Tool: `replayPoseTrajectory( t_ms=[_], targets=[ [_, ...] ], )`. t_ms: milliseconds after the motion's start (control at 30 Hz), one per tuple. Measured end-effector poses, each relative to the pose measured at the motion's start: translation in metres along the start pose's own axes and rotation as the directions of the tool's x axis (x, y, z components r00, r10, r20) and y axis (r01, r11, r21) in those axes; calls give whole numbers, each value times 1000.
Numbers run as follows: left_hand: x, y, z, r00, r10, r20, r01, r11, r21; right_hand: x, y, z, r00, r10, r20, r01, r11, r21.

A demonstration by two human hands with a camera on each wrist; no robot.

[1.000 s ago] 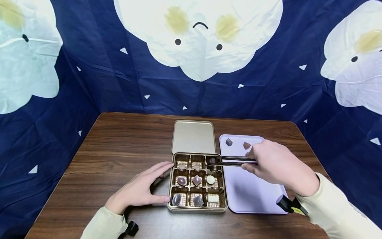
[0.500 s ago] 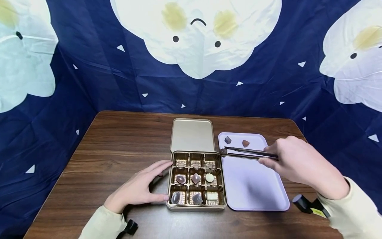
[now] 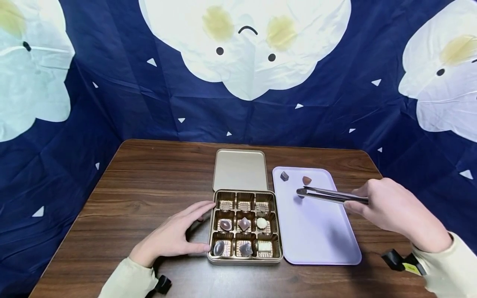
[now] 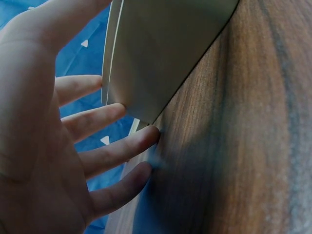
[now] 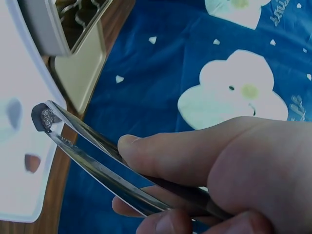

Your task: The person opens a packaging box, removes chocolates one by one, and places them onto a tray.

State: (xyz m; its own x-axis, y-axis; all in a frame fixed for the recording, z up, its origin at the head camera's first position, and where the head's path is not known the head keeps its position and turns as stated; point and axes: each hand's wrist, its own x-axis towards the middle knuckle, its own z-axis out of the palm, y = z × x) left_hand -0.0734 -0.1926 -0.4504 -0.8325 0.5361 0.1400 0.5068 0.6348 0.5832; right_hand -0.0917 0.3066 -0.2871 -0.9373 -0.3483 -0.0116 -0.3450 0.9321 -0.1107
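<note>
My right hand (image 3: 398,211) grips a pair of metal tongs (image 3: 335,195) over the lilac tray (image 3: 309,236). Between the tong tips is a dark chocolate (image 5: 41,117), clearest in the right wrist view. My left hand (image 3: 175,231) lies along the left side of a gold chocolate tin (image 3: 246,261), fingers extended and fingertips at its wall. In the left wrist view those fingers (image 4: 117,148) are spread beside the tin wall. The tin's back row of compartments holds nothing; the middle and front rows hold chocolates, including a white round one (image 3: 262,223).
Behind the tin lies its flat lid (image 3: 240,169). A dark cube-shaped chocolate (image 3: 284,176) and a brown chocolate (image 3: 307,180) sit at the tray's far end. The wooden table (image 3: 156,174) ends at a blue cloth backdrop (image 3: 208,107).
My right hand has carried the dark chocolate in the tongs from the tin's back-right compartment rightward to over the tray. My left hand has stayed at the tin.
</note>
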Motion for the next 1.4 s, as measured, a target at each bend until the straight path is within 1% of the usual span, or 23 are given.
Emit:
replayPoseTrajectory(
  t_ms=[333,567,667,767,867,1200,1400],
  targets=[
    [-2,-1,1,1000,-9,-1,9,1000,0,0,32,10,996,85,7,-85,996,-28],
    [-2,-2,2,1000,-5,-2,5,1000,6,6,49,18,992,126,-21,-127,991,-44],
    [-2,-2,2,1000,0,0,0,1000,2,9,55,23,992,121,-45,-123,991,-50],
    [-2,-1,3,1000,2,-1,-2,1000,0,11,59,28,991,109,-72,-113,992,-52],
    [-2,-1,3,1000,-1,-3,1,1000,3,13,63,31,990,115,-82,-119,992,-49],
    [-1,-1,2,1000,0,-3,0,1000,4,16,69,39,987,145,-71,-148,988,-35],
    [-1,-2,2,1000,1,0,-1,1000,9,13,71,37,983,167,-77,-169,985,-22]
  ],
)
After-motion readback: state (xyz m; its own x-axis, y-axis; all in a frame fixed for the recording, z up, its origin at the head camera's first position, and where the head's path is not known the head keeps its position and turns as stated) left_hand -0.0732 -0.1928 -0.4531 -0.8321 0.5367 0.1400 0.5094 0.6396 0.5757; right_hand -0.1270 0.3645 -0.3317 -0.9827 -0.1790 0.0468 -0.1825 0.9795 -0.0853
